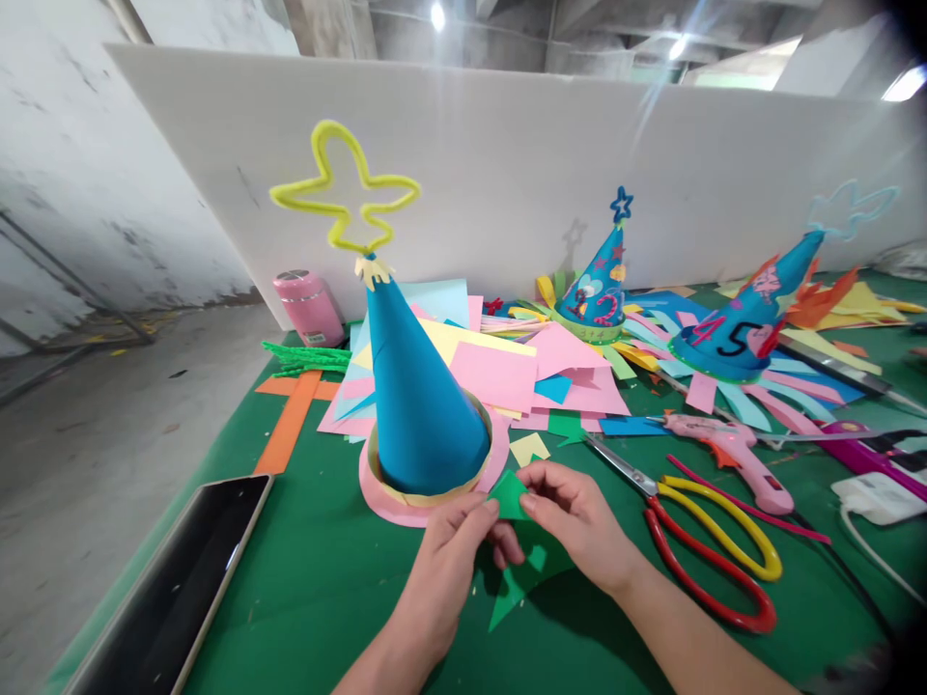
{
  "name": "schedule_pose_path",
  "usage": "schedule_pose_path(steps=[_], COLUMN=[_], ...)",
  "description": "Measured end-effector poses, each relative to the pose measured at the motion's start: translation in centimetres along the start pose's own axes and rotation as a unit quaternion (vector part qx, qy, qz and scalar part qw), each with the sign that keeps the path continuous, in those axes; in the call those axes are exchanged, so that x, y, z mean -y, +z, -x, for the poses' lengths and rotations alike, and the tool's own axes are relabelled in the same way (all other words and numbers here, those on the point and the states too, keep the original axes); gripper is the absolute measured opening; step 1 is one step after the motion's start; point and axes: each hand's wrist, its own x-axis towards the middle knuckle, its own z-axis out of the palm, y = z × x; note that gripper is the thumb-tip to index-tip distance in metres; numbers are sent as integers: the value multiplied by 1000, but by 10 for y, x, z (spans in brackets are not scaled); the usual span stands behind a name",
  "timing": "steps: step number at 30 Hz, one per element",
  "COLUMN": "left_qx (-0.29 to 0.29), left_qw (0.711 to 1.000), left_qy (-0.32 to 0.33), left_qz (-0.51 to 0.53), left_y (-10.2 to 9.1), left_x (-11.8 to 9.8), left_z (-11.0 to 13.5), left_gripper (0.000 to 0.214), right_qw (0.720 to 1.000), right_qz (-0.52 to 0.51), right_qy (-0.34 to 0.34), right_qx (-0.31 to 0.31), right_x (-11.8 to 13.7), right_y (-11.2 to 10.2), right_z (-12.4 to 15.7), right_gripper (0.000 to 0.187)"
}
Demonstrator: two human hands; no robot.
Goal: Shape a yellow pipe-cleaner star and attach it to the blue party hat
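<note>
A small piece of green paper is pinched between my left hand and my right hand, both closed on its edges. Below them lies more green paper, partly covered by my fingers and hard to tell from the green table. Just behind my left hand stands a blue paper cone hat inside a pink ring brim. A yellow pipe-cleaner star tops the cone. Open scissors with red and yellow handles rest to the right of my right hand.
A black phone lies at the left edge. Coloured paper sheets and green pipe cleaners spread behind. A pink bottle, two decorated hats and a pink glue gun stand or lie further back and right.
</note>
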Motion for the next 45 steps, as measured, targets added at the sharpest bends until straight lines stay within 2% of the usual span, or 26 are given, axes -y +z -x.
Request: schedule_pose_path(steps=[4,7,10,13,20,27,32,36,42,45], left_qx=[19,26,37,33,54,82,85,92,97,94], left_qw=[1000,1000,999,998,997,995,992,989,986,983], left_qy=[-8,-4,3,21,3,-58,-70,-81,-94,-106], left_qz=[14,3,-26,-58,-63,3,53,84,94,114], left_y=[-2,-4,-5,-6,-8,-7,-7,-8,-8,-7], left_x=[3,3,0,-1,6,7,7,8,6,5], left_z=[-1,-2,-2,-4,-7,-8,-7,-6,-6,-6], left_gripper=[34,32,31,33,31,26,27,24,23,25], right_qw=[999,998,994,991,995,997,996,996,994,994], right_qz=[-36,-14,21,31,5,29,41,32,-6,-21], right_qy=[6,8,24,36,4,-13,-42,-34,17,16], right_qx=[39,58,105,128,98,65,61,74,104,107], right_x=[1,8,16,16,-4,-6,-7,-8,-10,-10], right_y=[-3,-4,-7,-9,-11,-12,-12,-15,-19,-19], right_z=[-1,-3,-7,-13,-12,-6,-5,-4,-4,-4], right_gripper=[13,13,11,12,16,20,26,25,24,24])
